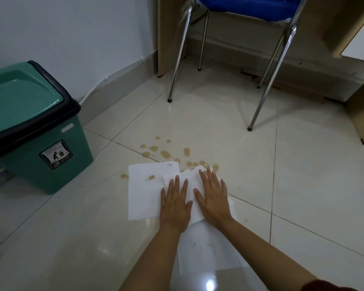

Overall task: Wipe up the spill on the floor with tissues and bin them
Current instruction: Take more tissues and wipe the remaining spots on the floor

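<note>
The green swing-lid bin [40, 131] carries a sticker [56, 154] with a litter pictogram; its small print is too fine to read. Both arms reach forward and down. The left hand [174, 204] and right hand [213, 198] lie flat, fingers straight, pressing white tissues [147, 190] onto the tiled floor [303, 185]. Brown spill drops [166, 153] dot the tiles just beyond the tissues, right of the bin.

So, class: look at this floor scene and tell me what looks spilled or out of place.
Brown drops of spill dot the tiled floor beyond the white tissues, and one spot has soaked through. The left hand and right hand press flat on the tissues. The green bin stands lid shut.
</note>
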